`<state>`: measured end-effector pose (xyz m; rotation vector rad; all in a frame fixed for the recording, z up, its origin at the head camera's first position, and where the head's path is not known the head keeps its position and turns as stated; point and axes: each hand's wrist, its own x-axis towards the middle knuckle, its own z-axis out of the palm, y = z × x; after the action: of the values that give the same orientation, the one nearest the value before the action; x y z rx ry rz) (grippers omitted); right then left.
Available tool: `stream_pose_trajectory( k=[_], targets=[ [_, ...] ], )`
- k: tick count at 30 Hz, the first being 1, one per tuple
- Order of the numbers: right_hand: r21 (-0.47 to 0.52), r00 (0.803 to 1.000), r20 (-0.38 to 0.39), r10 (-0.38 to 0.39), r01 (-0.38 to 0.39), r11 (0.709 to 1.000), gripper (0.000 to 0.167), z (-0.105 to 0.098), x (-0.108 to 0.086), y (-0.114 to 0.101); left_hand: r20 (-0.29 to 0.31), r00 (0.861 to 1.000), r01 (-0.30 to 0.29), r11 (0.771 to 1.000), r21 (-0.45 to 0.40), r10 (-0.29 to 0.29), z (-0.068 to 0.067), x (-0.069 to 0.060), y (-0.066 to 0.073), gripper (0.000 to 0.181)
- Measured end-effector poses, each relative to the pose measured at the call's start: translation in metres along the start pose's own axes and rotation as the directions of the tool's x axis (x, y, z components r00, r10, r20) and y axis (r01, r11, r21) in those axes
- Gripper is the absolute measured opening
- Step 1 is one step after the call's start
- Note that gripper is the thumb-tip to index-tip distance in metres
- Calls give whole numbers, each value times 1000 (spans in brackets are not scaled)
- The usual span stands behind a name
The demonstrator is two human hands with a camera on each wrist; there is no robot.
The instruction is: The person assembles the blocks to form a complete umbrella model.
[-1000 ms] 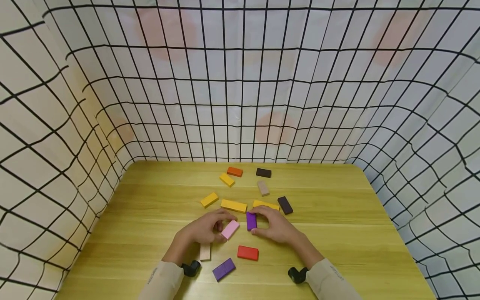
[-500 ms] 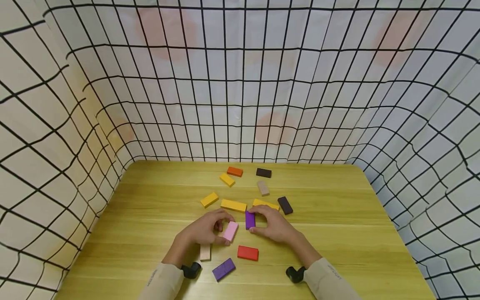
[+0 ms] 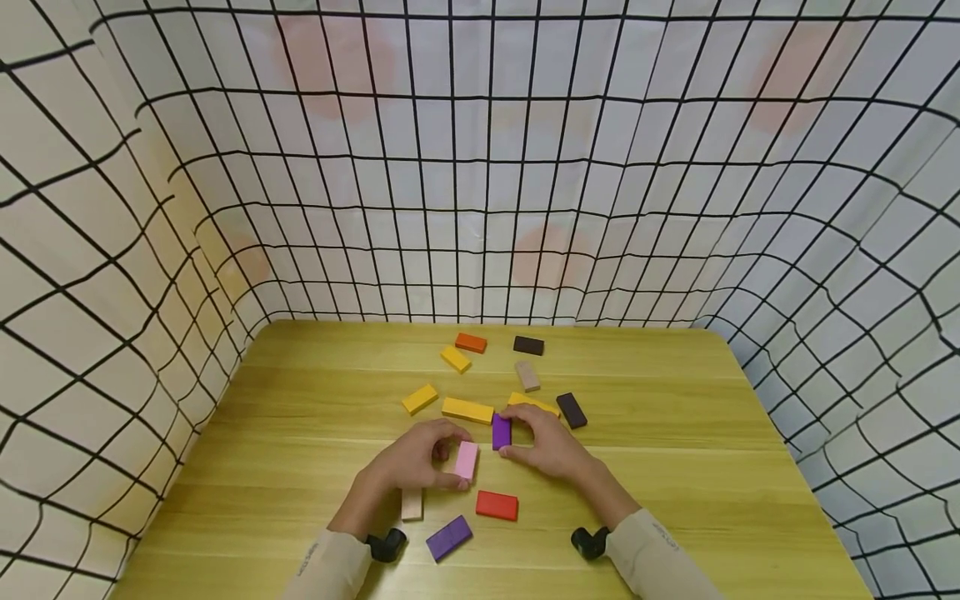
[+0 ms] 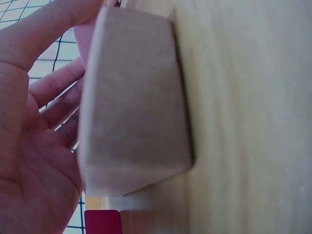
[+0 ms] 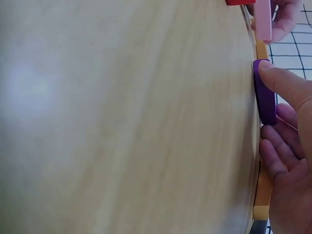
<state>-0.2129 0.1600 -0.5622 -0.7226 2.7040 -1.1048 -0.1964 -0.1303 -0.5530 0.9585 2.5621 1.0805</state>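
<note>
In the head view my left hand [image 3: 412,458] pinches a pink block [image 3: 467,461] between thumb and fingertips. To its right, my right hand [image 3: 551,444] holds a purple block [image 3: 501,432] by its two ends, close to two long yellow blocks [image 3: 468,410]. The fingers partly cover the right yellow block [image 3: 534,404]. A beige block [image 3: 412,504] lies under the left wrist and fills much of the left wrist view, hiding most of the pink block there. The right wrist view shows the thumb on one end of the purple block [image 5: 264,97], which is at the tabletop.
Nearer me lie a red block [image 3: 497,505] and a second purple block [image 3: 449,538]. Further back are short yellow blocks [image 3: 420,398], an orange block [image 3: 471,342], dark blocks [image 3: 572,410] and a tan block [image 3: 527,376]. A black-lined grid wall [image 3: 480,183] surrounds the wooden table [image 3: 675,467].
The pink block has turned from slanting to nearly straight and shifted slightly right with my left hand. My right hand has slid the purple block a little away from me, toward the yellow blocks.
</note>
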Motion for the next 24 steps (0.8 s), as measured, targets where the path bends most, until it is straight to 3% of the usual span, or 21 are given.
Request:
stream_pose_trajectory(
  k=[7, 14, 24],
  targets=[
    [-16, 1000, -4, -1, 1, 1000, 56, -1, 3, 2, -8, 999, 44, 996, 73, -44, 2, 3, 8, 63],
    [-21, 1000, 14, -14, 14, 1000, 58, -2, 2, 2, 0, 996, 87, 994, 62, -87, 4, 6, 14, 66],
    [-13, 999, 6, -37, 37, 999, 51, -5, -2, 3, -16, 998, 63, 998, 22, -63, 13, 10, 16, 68]
  ],
)
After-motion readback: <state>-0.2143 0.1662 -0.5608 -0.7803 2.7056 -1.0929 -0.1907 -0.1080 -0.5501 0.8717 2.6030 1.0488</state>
